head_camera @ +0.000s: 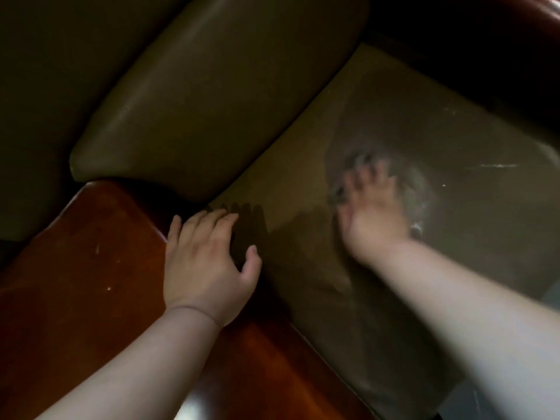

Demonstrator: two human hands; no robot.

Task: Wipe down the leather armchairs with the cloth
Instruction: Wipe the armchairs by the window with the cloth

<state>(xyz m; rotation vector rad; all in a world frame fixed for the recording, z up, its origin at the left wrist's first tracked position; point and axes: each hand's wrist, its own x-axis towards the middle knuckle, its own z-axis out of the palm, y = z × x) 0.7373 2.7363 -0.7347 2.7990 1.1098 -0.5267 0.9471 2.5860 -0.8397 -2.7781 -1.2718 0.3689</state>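
An olive-brown leather armchair fills the view, with a flat seat cushion (378, 116) and a padded backrest (218, 95) to its upper left. My right hand (372, 210) lies blurred on the middle of the seat, fingers spread over a pale grey cloth (419, 192) that shows around and under it. My left hand (206, 265) rests with straight fingers on the inner edge of the glossy reddish wooden armrest (85, 268), fingertips reaching the seat's near-left corner. It holds nothing.
A second dark red wooden armrest (521, 22) curves along the top right, in deep shadow. A strip of pale floor (478, 398) shows past the seat's front edge at the lower right. Faint wipe streaks (494, 166) mark the seat's right side.
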